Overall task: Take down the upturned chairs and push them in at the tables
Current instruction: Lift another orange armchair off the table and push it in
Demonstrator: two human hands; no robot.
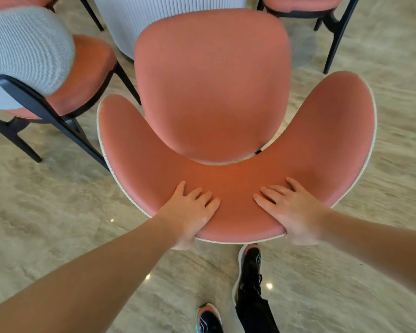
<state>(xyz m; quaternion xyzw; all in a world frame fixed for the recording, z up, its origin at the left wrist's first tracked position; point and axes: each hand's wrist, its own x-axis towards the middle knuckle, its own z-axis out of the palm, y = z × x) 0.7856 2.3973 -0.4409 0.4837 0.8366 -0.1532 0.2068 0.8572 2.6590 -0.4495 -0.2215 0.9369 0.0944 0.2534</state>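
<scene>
A pink upholstered chair (211,92) with a curved wrap-around backrest stands upright on the floor directly in front of me, its seat facing a white ribbed table base (130,22). My left hand (190,212) and my right hand (293,210) both grip the top edge of the backrest, fingers lying on its inner pink face and thumbs hidden behind the rim. The chair's legs are hidden under the seat.
A second chair (65,75) with a grey back and black legs stands at the left, close to the table base. Part of a third chair (305,6) shows at the top right, another at the top left. My feet (247,267) are on the marbled floor behind the chair.
</scene>
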